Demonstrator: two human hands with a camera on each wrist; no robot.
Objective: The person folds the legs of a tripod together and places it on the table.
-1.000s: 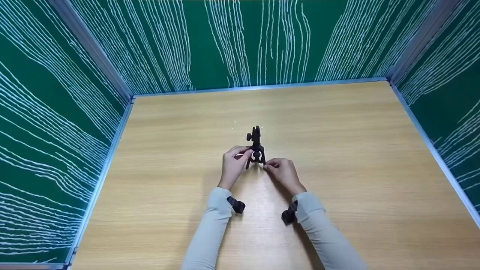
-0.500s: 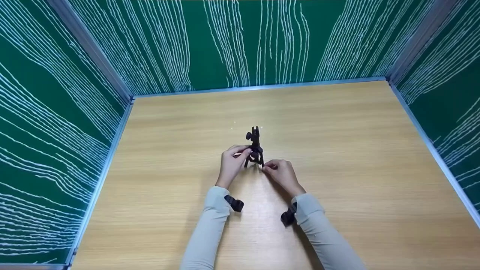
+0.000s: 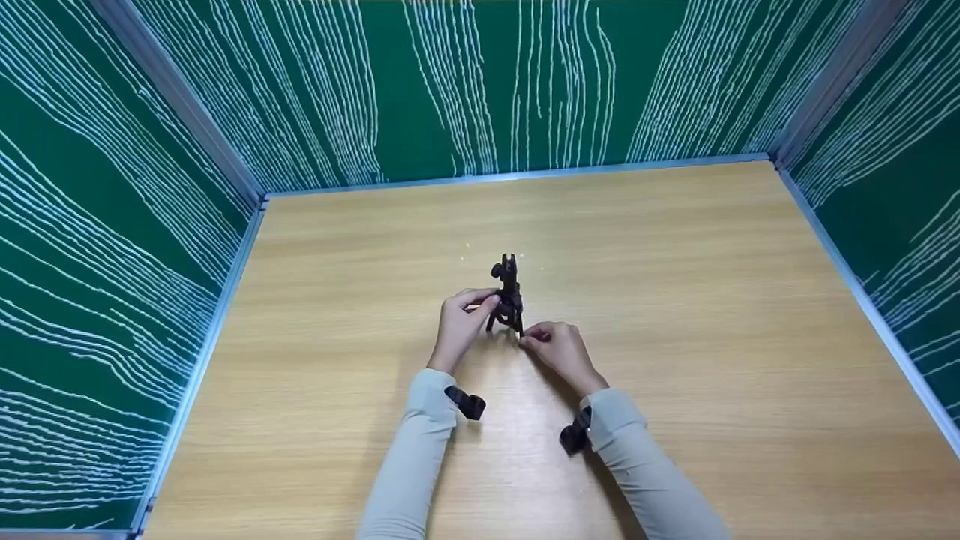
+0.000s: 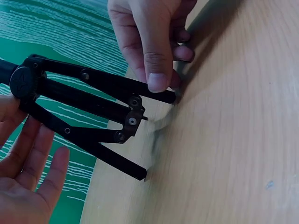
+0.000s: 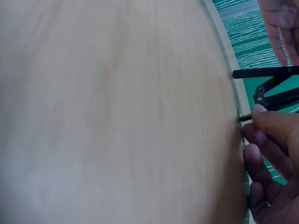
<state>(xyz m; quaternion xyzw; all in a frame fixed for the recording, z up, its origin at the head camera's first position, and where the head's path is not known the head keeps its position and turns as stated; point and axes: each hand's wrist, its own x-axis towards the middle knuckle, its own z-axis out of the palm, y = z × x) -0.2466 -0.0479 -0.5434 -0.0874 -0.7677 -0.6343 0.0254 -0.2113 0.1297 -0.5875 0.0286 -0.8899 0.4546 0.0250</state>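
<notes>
A small black tripod (image 3: 510,276) stands upright on the wooden tabletop, with a clamp-like head and a side knob at its top. My left hand (image 3: 459,322) grips it near the collar where the legs meet; in the left wrist view the other fingers of this left hand (image 4: 32,186) are loosely extended. Low down, my right hand (image 3: 559,349) pinches one leg close to its foot between thumb and index finger. The left wrist view shows the hinged legs (image 4: 117,161) part-way spread, with braces joined to the centre column (image 4: 88,100). In the right wrist view, another leg (image 5: 257,73) is beyond the right hand (image 5: 278,154).
The wooden table (image 3: 337,262) extends around both hands. Green panels (image 3: 420,90) with white wavy lines border it at the back and sides, above metal edging. Tiny pale specks lie behind the tripod. A dark camera (image 3: 470,405) is strapped to each wrist.
My right hand has shifted slightly left with the leg it pinches, and the legs look a little closer together in the head view. The left hand keeps its grip at the collar.
</notes>
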